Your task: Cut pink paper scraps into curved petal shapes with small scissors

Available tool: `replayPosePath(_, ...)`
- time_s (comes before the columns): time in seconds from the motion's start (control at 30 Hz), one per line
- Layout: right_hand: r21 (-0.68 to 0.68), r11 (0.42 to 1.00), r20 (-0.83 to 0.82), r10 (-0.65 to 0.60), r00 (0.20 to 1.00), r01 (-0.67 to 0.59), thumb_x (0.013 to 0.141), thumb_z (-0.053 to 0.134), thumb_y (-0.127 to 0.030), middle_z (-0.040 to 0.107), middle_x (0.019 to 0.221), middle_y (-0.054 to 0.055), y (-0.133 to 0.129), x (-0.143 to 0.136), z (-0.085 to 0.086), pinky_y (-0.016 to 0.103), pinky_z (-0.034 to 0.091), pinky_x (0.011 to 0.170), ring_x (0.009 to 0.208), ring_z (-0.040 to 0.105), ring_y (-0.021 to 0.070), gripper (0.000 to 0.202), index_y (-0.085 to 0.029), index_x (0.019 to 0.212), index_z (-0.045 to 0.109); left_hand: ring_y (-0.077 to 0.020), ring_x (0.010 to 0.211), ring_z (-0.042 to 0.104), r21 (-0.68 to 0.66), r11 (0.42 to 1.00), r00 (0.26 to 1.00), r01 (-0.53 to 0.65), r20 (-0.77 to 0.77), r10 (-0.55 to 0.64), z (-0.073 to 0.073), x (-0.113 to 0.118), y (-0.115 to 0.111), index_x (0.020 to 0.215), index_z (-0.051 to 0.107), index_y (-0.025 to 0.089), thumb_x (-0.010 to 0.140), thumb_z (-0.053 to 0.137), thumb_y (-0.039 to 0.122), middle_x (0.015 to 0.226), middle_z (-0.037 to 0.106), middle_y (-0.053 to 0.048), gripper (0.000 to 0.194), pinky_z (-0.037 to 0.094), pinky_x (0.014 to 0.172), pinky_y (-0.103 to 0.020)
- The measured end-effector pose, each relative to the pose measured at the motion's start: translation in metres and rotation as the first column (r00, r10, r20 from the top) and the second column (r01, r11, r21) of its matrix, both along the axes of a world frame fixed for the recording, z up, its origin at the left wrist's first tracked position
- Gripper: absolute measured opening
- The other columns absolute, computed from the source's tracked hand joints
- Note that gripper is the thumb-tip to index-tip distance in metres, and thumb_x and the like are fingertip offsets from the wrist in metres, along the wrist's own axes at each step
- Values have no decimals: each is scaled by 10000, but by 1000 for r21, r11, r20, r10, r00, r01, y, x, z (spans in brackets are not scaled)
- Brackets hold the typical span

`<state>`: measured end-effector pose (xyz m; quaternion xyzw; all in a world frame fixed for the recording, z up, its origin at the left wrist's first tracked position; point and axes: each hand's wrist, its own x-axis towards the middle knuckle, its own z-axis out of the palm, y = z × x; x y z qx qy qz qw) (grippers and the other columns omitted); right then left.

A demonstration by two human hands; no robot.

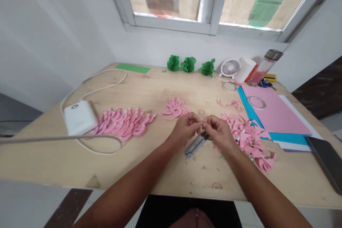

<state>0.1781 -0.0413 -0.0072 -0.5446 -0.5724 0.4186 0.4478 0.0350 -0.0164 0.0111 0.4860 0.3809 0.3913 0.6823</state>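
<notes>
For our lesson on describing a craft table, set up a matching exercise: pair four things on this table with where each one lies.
Things:
1. thread snips
2. power adapter
3. green paper flowers
4. pink paper sheet

Places:
A. back edge, under the window
B. left side, among white cable
C. right side, on a blue sheet
D. middle, just below both hands

Pairs: 1-D, 2-B, 3-A, 4-C

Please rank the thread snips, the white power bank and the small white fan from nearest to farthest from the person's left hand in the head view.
From the left hand:
1. Thread snips, just below the hand, between both wrists.
2. White power bank, far to the left on the table.
3. Small white fan, at the back right near the wall.
</notes>
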Motion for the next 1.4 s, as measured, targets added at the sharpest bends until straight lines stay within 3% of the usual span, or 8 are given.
replayPosePath(1.4,1,1000,1,-6,1000,6,779,545,-318,494,578,-28,-2,-1,4,207,383,466,495,461,91,164,-159,741,561,-20,322,314,2,1000,999,9,-35,-9,1,-1,1,677,497,158,640,570,180,467,490,66,85,210,354,-153)
